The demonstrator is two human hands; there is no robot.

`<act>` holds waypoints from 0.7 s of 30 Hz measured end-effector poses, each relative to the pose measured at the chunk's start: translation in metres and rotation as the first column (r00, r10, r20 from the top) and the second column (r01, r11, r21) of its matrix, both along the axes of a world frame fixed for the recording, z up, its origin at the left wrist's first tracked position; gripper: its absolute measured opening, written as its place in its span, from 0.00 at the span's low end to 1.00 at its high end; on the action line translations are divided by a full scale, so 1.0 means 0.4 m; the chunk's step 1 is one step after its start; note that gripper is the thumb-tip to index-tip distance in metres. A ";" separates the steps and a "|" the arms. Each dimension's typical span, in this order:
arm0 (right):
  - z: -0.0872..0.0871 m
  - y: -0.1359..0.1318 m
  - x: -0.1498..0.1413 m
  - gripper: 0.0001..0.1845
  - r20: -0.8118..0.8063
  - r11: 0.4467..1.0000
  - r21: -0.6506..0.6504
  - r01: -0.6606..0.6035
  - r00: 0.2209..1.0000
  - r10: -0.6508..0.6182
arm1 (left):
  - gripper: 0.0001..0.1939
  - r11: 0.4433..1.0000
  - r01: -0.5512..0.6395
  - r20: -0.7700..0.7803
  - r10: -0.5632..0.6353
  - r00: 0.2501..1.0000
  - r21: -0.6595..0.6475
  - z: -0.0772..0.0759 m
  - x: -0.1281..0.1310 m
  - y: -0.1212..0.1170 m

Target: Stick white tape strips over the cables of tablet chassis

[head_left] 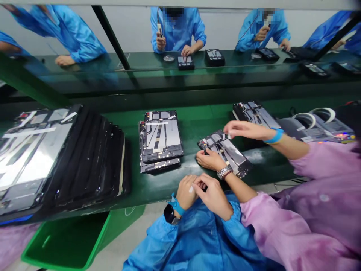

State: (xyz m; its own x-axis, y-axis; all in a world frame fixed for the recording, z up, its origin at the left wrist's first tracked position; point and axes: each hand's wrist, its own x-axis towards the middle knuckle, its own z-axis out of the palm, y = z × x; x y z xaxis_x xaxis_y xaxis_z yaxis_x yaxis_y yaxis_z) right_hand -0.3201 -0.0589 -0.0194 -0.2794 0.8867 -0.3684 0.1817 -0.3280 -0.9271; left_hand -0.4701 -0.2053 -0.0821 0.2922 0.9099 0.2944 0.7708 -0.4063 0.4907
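Low and centre in my feed, the left hand (185,192) lies palm-down, its fingers hidden, while the right hand (213,197) pinches a small white strip (191,189) against the back of it, so I can't tell how open the left is. Both hover at the edge of the green table (194,128) — just beside an opened tablet housing (224,152) under a co-worker's pink-sleeved hands (210,160). Further left sit a stack of tablet housings (160,139) and a taller stack (56,158).

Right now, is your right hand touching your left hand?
Touching. The head view shows fingertips of the right hand on the back of the left hand, by a white strip.
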 end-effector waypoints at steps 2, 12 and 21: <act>0.005 0.000 -0.001 0.26 0.322 0.965 0.218 -0.144 0.944 0.068 | 0.11 1.000 -0.008 -0.001 0.008 1.000 -0.015 0.003 0.001 -0.002; 0.019 -0.017 0.006 0.20 0.483 0.902 0.425 -0.083 0.863 -0.148 | 0.10 0.997 -0.002 -0.053 -0.002 0.999 -0.080 0.024 0.002 0.004; 0.062 -0.021 -0.001 0.12 -0.388 0.358 -0.922 -0.150 0.379 -0.840 | 0.10 0.999 0.026 -0.059 -0.028 0.998 -0.021 0.028 0.000 0.008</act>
State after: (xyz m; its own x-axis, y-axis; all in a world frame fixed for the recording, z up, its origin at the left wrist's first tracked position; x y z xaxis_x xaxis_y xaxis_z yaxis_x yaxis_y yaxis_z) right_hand -0.3207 -0.0671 0.0054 -0.5754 0.4018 -0.7123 -0.7286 -0.6475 0.2233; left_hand -0.4701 -0.2019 -0.0708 0.3332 0.9071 0.2572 0.7878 -0.4178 0.4527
